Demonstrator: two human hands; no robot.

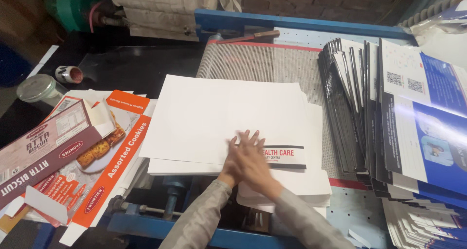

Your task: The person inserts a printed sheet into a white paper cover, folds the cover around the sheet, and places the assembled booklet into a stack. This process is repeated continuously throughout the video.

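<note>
1. Brick wall and dark clutter close off the back at 12 o'clock; in front of it stands a blue table (292,21) with a mesh belt (253,61) running across its top.
2. At the centre lies a stack of white sheets (219,117), squared up on the belt; a sheet with a dark printed band (284,156) peeks out at its lower right corner.
3. Both hands rest flat on the stack's near edge at 6 o'clock, overlapping, seemingly to press the sheets down and keep them aligned.
4. The left hand (238,159) is spread wide, fingers straight, gripping nothing.
5. The right hand (258,164) lies partly over it, likewise flat and open, holding nothing.
6. At 3 o'clock, blue and white printed folders (389,112) stand fanned on edge, leaning together so they stay within reach.
7. At 9 o'clock, flattened orange and brown cartons (82,151) lie piled loosely.
8. A lidded jar (38,88) sits at 10 o'clock, well apart from the hands.
</note>
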